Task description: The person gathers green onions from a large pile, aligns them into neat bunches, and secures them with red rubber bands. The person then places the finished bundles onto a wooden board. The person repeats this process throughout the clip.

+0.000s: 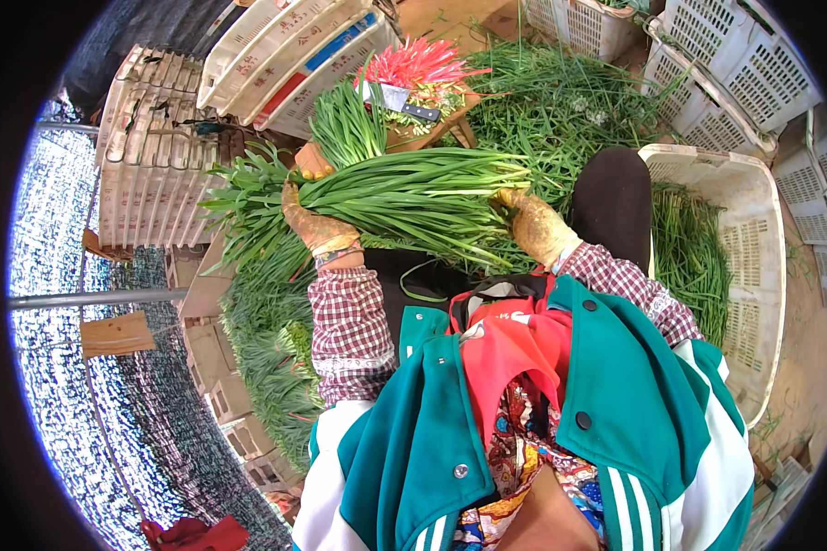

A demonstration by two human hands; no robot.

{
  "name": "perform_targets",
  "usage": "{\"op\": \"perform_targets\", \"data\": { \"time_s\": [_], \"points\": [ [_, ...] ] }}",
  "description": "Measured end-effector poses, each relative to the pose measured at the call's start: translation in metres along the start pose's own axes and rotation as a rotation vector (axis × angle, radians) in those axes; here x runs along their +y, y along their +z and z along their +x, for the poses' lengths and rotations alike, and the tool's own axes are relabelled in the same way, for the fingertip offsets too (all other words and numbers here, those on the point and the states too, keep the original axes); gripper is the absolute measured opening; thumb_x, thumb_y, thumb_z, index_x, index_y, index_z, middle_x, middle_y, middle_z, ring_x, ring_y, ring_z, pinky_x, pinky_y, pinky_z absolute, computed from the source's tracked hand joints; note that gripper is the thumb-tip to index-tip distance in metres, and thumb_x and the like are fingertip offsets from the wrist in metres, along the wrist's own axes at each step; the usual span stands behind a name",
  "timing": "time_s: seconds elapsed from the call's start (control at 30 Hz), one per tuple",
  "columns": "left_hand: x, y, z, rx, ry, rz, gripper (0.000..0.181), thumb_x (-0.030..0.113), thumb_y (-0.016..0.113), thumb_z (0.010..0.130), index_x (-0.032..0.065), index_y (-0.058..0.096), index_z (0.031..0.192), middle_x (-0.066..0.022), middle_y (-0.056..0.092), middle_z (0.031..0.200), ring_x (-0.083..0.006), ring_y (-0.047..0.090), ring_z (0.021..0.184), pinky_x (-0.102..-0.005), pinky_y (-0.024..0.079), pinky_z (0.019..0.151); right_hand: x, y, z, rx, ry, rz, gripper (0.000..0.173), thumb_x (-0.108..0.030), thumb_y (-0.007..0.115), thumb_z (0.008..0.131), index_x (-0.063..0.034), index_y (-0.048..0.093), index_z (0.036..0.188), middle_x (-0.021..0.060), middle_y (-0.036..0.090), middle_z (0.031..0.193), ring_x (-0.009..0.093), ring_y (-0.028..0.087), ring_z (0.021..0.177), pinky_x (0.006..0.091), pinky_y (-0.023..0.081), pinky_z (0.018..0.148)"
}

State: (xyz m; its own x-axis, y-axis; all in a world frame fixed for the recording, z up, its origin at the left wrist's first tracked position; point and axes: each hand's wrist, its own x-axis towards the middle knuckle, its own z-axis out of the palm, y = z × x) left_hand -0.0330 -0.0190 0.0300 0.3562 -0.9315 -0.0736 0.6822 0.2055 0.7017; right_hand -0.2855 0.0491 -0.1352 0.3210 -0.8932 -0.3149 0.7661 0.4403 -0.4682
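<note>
Across my lap lies a large bundle of long flat green leaves, likely garlic chives [413, 196], held between both hands. My left hand [317, 224], in a stained glove, grips it near the leafy left end, its fingers partly hidden by the leaves. At the paler right end, my gloved right hand [537, 220] closes around the stalks. Just beyond the bundle, a smaller bunch of the same greens [348, 127] leans on a small wooden stool [460, 124]. On the stool, a cleaver with a black handle [393, 98] rests beside a heap of red ties [420, 63] and cut stalk ends.
Loose greens [565, 117] are piled beyond my knee. A white plastic crate [751, 275] at my right holds more greens. Stacked crates [158, 151] stand at the left, others [723, 76] at the upper right. Tied bunches [276, 372] lie at my left, beside hollow blocks [227, 399].
</note>
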Motion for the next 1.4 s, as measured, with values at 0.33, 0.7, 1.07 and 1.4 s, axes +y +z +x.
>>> {"op": "perform_targets", "data": {
  "time_s": [0.33, 0.7, 1.07, 1.4],
  "points": [
    [-0.007, -0.020, 0.008, -0.009, -0.012, -0.002, 0.023, 0.030, 0.054, 0.089, 0.0068, 0.059, 0.088, -0.0063, 0.062, 0.084, -0.0237, 0.061, 0.078, -0.0417, 0.053, 0.077, -0.009, 0.014, -0.013, -0.036, 0.005, -0.035, 0.025, -0.024, 0.062, 0.090, -0.0041, 0.062, 0.105, 0.0028, 0.062, 0.098, 0.015, 0.055, 0.088, 0.0285, 0.043, 0.084],
    [0.028, -0.045, 0.029, 0.213, 0.086, 0.030, 0.033, 0.039, 0.054, 0.086, 0.0072, 0.061, 0.094, -0.0082, 0.064, 0.092, -0.0256, 0.061, 0.085, -0.0442, 0.051, 0.082, -0.060, -0.031, -0.025, 0.150, -0.417, -0.445, 0.018, -0.026, 0.056, 0.093, -0.0082, 0.059, 0.092, -0.0046, 0.052, 0.075, 0.003, 0.038, 0.060, 0.0173, 0.032, 0.055],
    [-0.035, -0.005, -0.010, 0.060, -0.031, -0.024, 0.026, 0.032, 0.050, 0.090, 0.0073, 0.056, 0.098, -0.0071, 0.061, 0.093, -0.0232, 0.059, 0.083, -0.0411, 0.051, 0.080, -0.024, 0.102, 0.002, -0.127, -1.177, -1.620, 0.047, -0.020, 0.076, 0.069, -0.0157, 0.062, 0.113, 0.0110, 0.056, 0.120, 0.030, 0.053, 0.105, 0.0431, 0.041, 0.091],
    [-0.032, -0.001, -0.003, 0.071, -0.135, -0.055, 0.038, 0.029, 0.044, 0.093, 0.0076, 0.054, 0.123, -0.0098, 0.060, 0.119, -0.0271, 0.059, 0.102, -0.0440, 0.048, 0.090, -0.036, 0.086, -0.021, -0.357, -0.902, -1.334, 0.017, -0.016, 0.069, 0.079, -0.0084, 0.063, 0.094, 0.0069, 0.062, 0.107, 0.025, 0.057, 0.097, 0.0380, 0.043, 0.086]
  ]
}}
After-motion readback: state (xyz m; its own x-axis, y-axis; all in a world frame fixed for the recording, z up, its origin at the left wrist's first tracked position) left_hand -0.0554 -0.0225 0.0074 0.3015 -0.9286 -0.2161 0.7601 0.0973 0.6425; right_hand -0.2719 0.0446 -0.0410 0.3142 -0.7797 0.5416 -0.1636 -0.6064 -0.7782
